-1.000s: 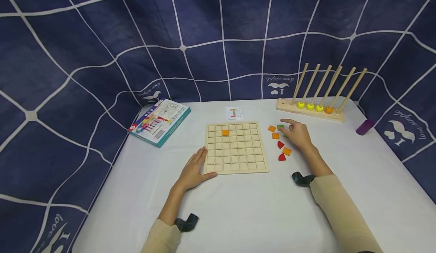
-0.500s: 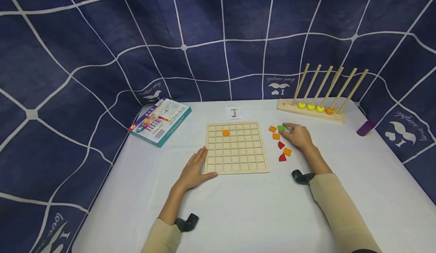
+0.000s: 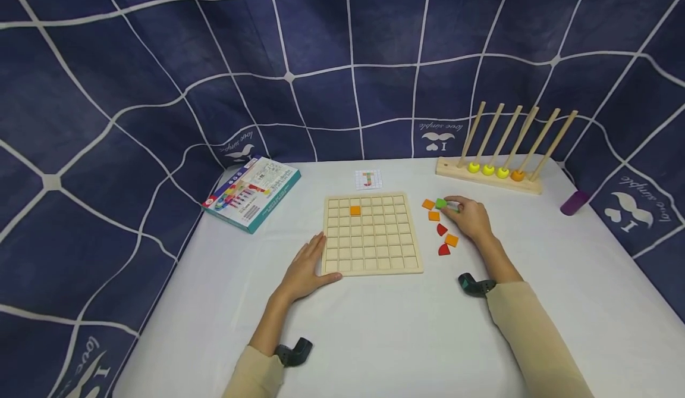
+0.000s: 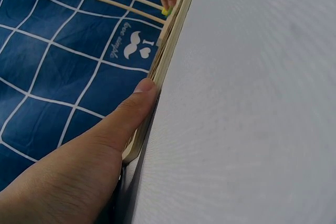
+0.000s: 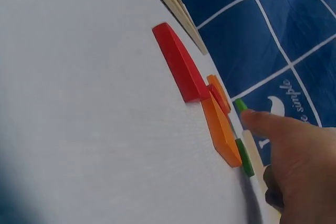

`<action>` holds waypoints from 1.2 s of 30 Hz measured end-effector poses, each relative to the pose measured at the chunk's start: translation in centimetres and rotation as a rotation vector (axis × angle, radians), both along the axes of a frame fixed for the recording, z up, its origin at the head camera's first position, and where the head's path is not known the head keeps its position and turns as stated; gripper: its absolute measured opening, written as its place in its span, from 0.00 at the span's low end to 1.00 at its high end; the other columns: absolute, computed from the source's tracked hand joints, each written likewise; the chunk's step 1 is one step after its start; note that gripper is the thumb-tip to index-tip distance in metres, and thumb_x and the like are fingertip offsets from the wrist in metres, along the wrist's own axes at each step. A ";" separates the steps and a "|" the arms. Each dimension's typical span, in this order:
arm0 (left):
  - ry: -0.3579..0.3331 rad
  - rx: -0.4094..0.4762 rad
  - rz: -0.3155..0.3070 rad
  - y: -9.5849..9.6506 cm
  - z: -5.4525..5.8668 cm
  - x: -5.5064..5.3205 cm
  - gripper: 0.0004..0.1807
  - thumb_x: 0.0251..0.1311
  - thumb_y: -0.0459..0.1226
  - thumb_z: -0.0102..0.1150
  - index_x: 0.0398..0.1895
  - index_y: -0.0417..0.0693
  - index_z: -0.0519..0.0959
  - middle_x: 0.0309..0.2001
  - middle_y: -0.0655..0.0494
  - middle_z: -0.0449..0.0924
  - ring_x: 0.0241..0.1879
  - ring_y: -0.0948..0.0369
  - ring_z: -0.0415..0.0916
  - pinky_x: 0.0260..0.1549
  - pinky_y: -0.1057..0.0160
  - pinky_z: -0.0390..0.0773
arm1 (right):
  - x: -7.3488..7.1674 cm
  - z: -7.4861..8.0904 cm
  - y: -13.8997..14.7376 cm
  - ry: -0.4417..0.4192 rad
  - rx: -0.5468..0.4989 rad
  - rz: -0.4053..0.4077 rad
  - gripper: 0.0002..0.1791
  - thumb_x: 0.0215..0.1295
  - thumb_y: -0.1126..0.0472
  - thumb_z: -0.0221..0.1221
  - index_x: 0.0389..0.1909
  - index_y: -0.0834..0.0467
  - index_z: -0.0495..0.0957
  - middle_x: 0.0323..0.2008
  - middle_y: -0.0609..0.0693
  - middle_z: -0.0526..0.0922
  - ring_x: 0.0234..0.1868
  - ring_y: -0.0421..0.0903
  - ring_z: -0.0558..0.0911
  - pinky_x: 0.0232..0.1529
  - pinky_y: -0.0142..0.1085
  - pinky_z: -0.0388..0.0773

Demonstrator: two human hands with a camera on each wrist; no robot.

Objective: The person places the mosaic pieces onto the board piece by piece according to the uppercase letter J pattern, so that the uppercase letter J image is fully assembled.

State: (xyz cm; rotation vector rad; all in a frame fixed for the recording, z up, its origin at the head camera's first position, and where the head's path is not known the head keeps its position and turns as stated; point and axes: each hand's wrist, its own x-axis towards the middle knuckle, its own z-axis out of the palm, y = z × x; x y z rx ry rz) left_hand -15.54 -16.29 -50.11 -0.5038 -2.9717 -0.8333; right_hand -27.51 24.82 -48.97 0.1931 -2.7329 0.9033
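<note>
My left hand (image 3: 304,270) lies with straight fingers against the left edge and near corner of a wooden grid board (image 3: 373,237). In the left wrist view, its thumb (image 4: 139,103) touches the board's side. One orange square tile (image 3: 355,210) sits in a cell of the board's upper part. To the right of the board, my right hand (image 3: 471,216) pinches a green square tile (image 3: 440,203) between thumb and fingers. Another green tile (image 5: 244,157) lies on the table beneath that hand, partly hidden in the head view.
Near the right hand lie orange tiles (image 3: 434,215) and red quarter-round tiles (image 3: 443,249). A pattern card (image 3: 368,179) is behind the board. A box (image 3: 251,193) lies at left; a peg stand with beads (image 3: 489,175) and a purple cylinder (image 3: 574,202) are at right.
The right hand's finger and thumb have closed on the green tile, which now looks slightly tilted. The other green tile shows under the hand. My left hand has stayed by the board.
</note>
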 end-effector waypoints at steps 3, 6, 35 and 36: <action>0.006 -0.006 -0.002 0.0 -0.1 0.1 0.58 0.45 0.65 0.59 0.71 0.39 0.49 0.72 0.47 0.45 0.70 0.54 0.41 0.67 0.56 0.41 | 0.4 0.4 -0.5 0.052 -0.018 0.013 0.19 0.57 0.52 0.63 0.46 0.59 0.80 0.09 0.46 0.58 0.13 0.43 0.56 0.16 0.36 0.53; 0.020 -0.003 -0.001 0.0 -0.1 0.1 0.58 0.45 0.65 0.59 0.71 0.38 0.49 0.71 0.47 0.46 0.70 0.54 0.41 0.67 0.56 0.41 | 0.6 1.0 -1.5 0.077 -0.053 0.024 0.19 0.57 0.51 0.63 0.47 0.57 0.80 0.10 0.46 0.57 0.13 0.44 0.56 0.15 0.36 0.53; -0.031 0.008 0.003 0.1 0.1 0.0 0.58 0.45 0.66 0.59 0.71 0.41 0.48 0.72 0.50 0.44 0.71 0.57 0.39 0.67 0.58 0.39 | -0.6 0.6 -15.0 0.032 -0.087 0.232 0.20 0.59 0.50 0.62 0.49 0.55 0.80 0.08 0.43 0.59 0.11 0.38 0.55 0.13 0.33 0.55; -0.031 0.008 0.004 0.1 0.1 0.0 0.58 0.45 0.66 0.59 0.71 0.41 0.48 0.72 0.50 0.44 0.71 0.57 0.39 0.67 0.58 0.39 | -0.7 0.5 -15.1 0.022 -0.085 0.234 0.20 0.59 0.50 0.61 0.49 0.55 0.80 0.08 0.43 0.60 0.11 0.39 0.56 0.13 0.33 0.56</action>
